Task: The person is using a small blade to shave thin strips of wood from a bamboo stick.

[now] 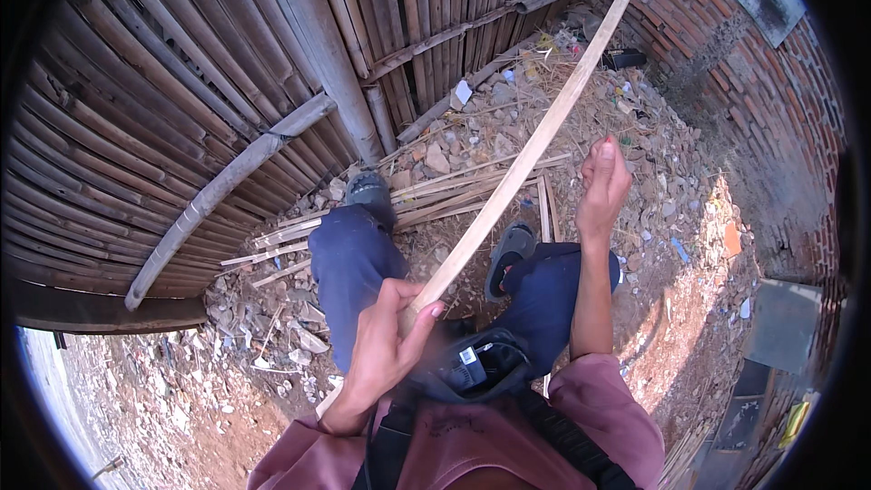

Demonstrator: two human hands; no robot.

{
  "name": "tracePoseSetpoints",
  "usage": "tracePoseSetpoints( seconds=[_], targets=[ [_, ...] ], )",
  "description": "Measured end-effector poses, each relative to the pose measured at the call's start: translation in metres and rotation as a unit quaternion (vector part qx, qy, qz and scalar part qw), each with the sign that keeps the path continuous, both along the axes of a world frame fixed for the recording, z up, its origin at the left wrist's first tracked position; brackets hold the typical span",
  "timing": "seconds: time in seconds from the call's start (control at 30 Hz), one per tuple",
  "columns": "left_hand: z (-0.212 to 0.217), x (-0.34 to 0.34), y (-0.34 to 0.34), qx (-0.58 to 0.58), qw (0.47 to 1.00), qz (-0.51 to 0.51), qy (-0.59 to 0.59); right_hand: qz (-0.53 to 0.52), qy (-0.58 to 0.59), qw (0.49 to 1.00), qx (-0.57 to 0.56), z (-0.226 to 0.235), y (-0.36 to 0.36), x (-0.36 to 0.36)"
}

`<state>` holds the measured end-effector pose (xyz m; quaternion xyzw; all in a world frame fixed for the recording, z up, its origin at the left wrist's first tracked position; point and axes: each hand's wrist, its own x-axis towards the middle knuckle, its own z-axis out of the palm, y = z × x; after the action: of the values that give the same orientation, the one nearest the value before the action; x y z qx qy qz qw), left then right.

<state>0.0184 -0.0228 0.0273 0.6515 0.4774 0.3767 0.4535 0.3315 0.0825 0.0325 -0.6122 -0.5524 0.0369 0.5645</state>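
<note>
A long pale bamboo strip (535,141) runs diagonally from my lap up toward the top right. My left hand (386,345) is closed around its near end. My right hand (603,183) is raised to the right of the strip, fingers loosely curled, and I cannot tell whether it touches the strip. Below the strip are my legs in dark blue trousers (354,263) and grey sandals (510,254). A black pouch (476,367) hangs at my waist.
A bamboo fence (181,100) curves along the left and top. A red brick wall (753,100) stands on the right. Several split bamboo strips (435,191) lie on rubble and dry litter around my feet.
</note>
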Motion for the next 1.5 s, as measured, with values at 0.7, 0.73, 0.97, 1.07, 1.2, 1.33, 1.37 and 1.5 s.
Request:
tracePoseSetpoints(
  seconds=[0.7, 0.73, 0.97, 1.07, 1.2, 1.33, 1.37, 1.5],
  targets=[
    [0.020, 0.012, 0.033, 0.069, 0.989, 0.030, 0.129, 0.341, 0.353, 0.856, -0.161, -0.020, -0.036, -0.085],
    [0.020, 0.014, 0.036, 0.082, 0.988, 0.029, 0.131, 0.342, 0.345, 0.859, -0.163, -0.021, -0.038, -0.086],
    [0.003, 0.018, 0.044, 0.101, 0.994, -0.031, 0.026, 0.308, 0.141, 0.935, -0.102, 0.002, -0.044, -0.089],
    [0.020, 0.019, 0.041, 0.000, 0.999, -0.037, -0.019, 0.301, 0.022, 0.951, -0.067, -0.006, -0.050, -0.076],
    [0.036, 0.017, 0.043, -0.021, 0.998, -0.052, 0.042, 0.282, -0.060, 0.957, -0.024, -0.030, -0.051, -0.082],
    [0.026, 0.018, 0.045, -0.014, 0.998, -0.063, -0.010, 0.280, -0.167, 0.945, 0.006, -0.032, -0.050, -0.089],
    [0.023, 0.018, 0.044, 0.002, 0.997, -0.068, -0.035, 0.282, -0.175, 0.943, 0.009, -0.032, -0.049, -0.091],
    [0.014, 0.023, 0.043, 0.059, 0.996, -0.037, -0.057, 0.269, -0.214, 0.939, 0.024, -0.030, -0.049, -0.091]
  ],
)
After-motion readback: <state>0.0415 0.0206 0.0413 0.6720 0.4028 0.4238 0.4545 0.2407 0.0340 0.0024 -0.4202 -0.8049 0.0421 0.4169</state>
